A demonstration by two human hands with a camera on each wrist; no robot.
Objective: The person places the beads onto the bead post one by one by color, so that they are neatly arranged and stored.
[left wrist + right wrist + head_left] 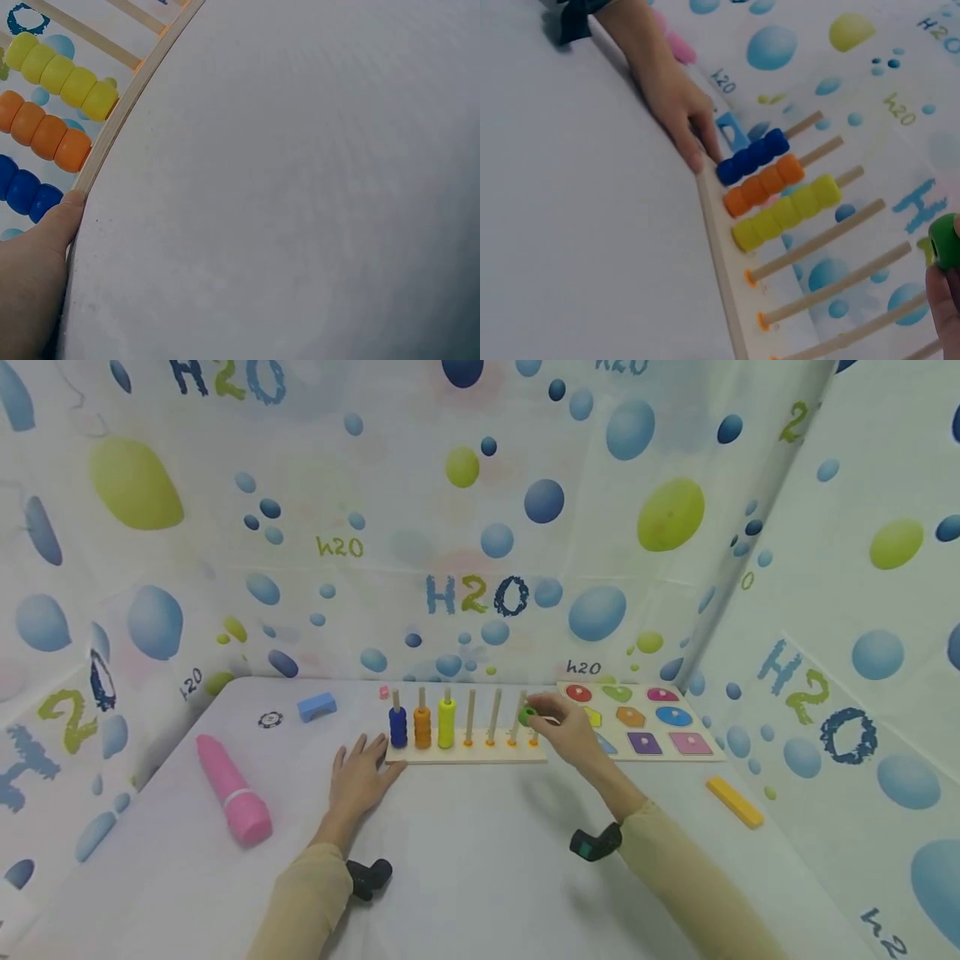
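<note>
A wooden peg board (467, 758) stands on the white table with upright pegs. Blue beads (397, 728), orange beads (423, 728) and yellow beads (446, 723) are stacked on its three left pegs. Several pegs to their right, such as one bare peg (817, 244), carry no beads. My left hand (360, 783) rests at the board's left end, fingers extended, its thumb (60, 223) against the front edge. Between thumb and fingertips, my right hand (568, 728) pinches a green bead (527, 717) up by the rightmost pegs. In the right wrist view this bead (946, 241) shows at the right edge.
A shape puzzle board (697, 756) lies behind my right hand, with a yellow block (735, 802) nearer on the right. Leftward are a pink wand-like object (234, 792), a blue block (317, 707) and a round black-and-white chip (271, 720). A small pink piece (384, 692) lies behind the board.
</note>
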